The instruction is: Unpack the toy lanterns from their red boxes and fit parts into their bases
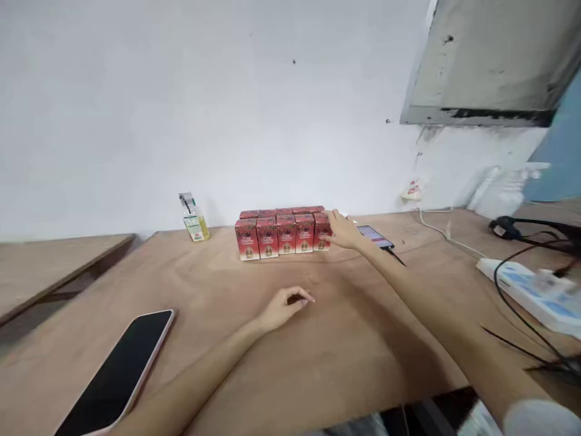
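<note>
Several small red printed boxes (286, 235) stand upright in two close rows near the wall. My right hand (344, 230) is at the right end of the front row, its fingers at the top and side of the end box (322, 232) and its thumb near the front. Part of that box is hidden by the hand. Nearer to me, my left hand (282, 309) rests low over the bare wood in front of the boxes. Its fingers are loosely curved, a gap shows between thumb and forefinger, and nothing is in it.
A large phone (118, 369) lies beside my left forearm. Behind my right hand is a second phone (374, 236) with a lit screen. A bottle of yellow liquid (196, 224) stands at the back left. On the right are a power strip (535, 293) and black cables (499, 272).
</note>
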The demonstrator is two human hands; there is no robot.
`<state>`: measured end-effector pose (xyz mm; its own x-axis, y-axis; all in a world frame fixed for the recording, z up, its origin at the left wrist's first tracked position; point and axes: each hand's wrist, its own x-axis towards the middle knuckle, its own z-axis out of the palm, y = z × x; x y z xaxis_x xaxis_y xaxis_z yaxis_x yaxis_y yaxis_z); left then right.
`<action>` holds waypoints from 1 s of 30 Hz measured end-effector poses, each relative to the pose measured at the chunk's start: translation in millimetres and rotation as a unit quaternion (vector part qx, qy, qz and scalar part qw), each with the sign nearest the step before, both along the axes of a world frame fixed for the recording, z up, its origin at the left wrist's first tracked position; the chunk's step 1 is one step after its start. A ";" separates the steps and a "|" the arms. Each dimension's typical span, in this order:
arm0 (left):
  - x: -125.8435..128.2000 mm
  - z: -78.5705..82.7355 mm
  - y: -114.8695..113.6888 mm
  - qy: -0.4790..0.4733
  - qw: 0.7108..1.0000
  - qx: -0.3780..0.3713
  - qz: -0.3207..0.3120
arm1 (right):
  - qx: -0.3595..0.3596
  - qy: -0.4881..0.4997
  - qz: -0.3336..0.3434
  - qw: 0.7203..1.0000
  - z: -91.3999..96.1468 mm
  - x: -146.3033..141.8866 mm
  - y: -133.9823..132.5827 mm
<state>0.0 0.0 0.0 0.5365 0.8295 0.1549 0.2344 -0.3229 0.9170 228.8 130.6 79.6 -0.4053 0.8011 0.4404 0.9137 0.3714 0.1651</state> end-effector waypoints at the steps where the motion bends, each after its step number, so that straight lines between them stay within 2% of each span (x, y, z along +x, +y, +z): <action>1: 0.4 0.2 0.0 0.000 1.000 0.000 0.000 | -0.001 -0.002 -0.004 1.000 1.2 -0.3 0.9; 7: 1.1 1.0 -0.3 0.007 1.000 -0.003 0.002 | 0.005 -0.017 0.005 1.000 10.3 -6.3 6.9; 13: 0.6 -0.2 0.0 0.011 1.000 -0.006 0.007 | -0.023 -0.039 0.033 0.998 14.7 -7.7 10.8; 20: -0.3 -0.9 0.9 0.009 1.000 -0.003 0.019 | 0.003 -0.045 0.021 0.999 13.1 -1.0 0.8; 25: -0.1 0.9 0.1 0.018 1.000 -0.001 0.023 | 0.018 -0.031 0.017 0.999 7.0 1.5 5.1; 30: 0.2 1.9 -0.3 0.019 0.999 -0.005 0.027 | 0.000 -0.032 0.036 0.999 -0.7 4.2 7.4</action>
<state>0.2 -0.3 1.9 0.4959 0.8591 0.1267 0.2867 -0.2997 0.9099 233.0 138.1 78.9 -0.4884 0.7697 0.4112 0.8726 0.4351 0.2220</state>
